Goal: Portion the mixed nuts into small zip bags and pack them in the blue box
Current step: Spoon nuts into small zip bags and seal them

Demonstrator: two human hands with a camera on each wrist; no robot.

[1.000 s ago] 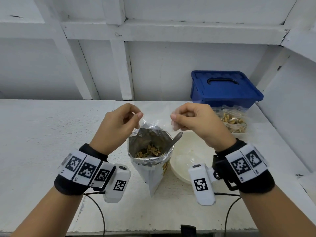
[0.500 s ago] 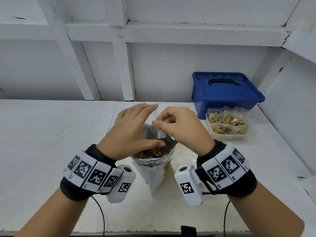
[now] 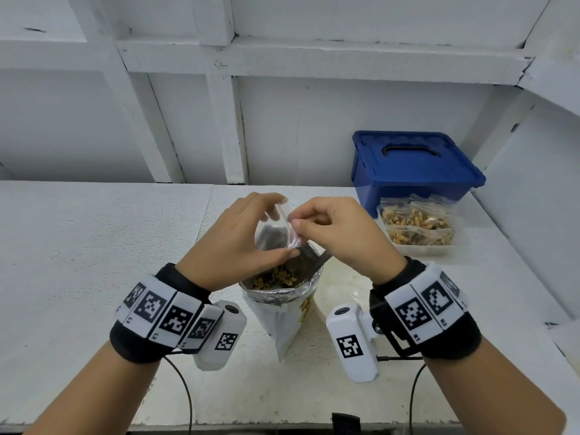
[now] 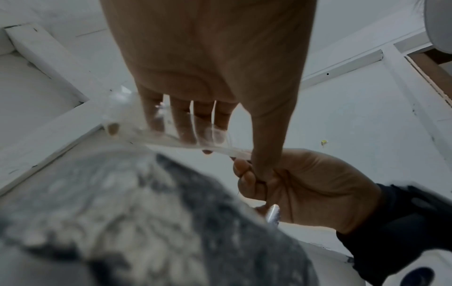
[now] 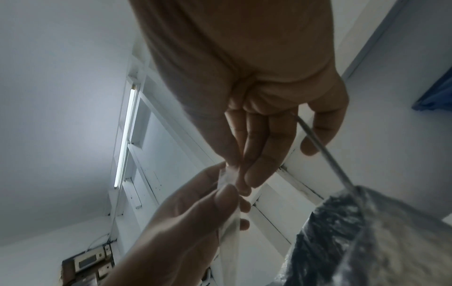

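Observation:
A small clear zip bag (image 3: 271, 233) hangs empty between my two hands, just above an open foil bag of mixed nuts (image 3: 282, 291). My left hand (image 3: 284, 227) holds the zip bag between its thumb and long fingers. Pinching the bag's near edge with thumb and forefinger is my right hand (image 3: 296, 224). A metal spoon (image 3: 317, 262) leans in the foil bag. In the left wrist view the left hand's fingers (image 4: 188, 123) show through the clear zip bag (image 4: 132, 118). The blue box (image 3: 414, 164) stands lidded at the back right.
A clear tray (image 3: 419, 249) of several filled zip bags sits in front of the blue box. A white plate (image 3: 340, 287) lies under my right wrist. White wall beams run behind the white table (image 3: 94, 246), and a side wall stands at the right.
My hands, apart a second ago, have come together over the foil bag. The left fingers have straightened along the clear zip bag, and the right hand now pinches its edge.

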